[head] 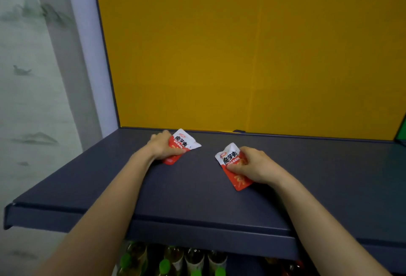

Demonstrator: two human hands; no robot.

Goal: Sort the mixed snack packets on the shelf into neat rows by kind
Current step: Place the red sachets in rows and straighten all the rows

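Observation:
Two red-and-white snack packets of the same kind lie on the dark blue shelf (197, 187). My left hand (163, 146) grips the left packet (185, 141) near the shelf's back edge, its white top pointing away to the right. My right hand (254, 164) grips the right packet (230, 158), which lies slanted with its red end toward me. The two packets are apart, with a gap of bare shelf between them. My fingers cover part of each packet.
A yellow back panel (241, 56) rises behind the shelf. A pale wall (28, 100) stands at the left. Below the shelf's front lip stand several bottles with green caps (164, 264).

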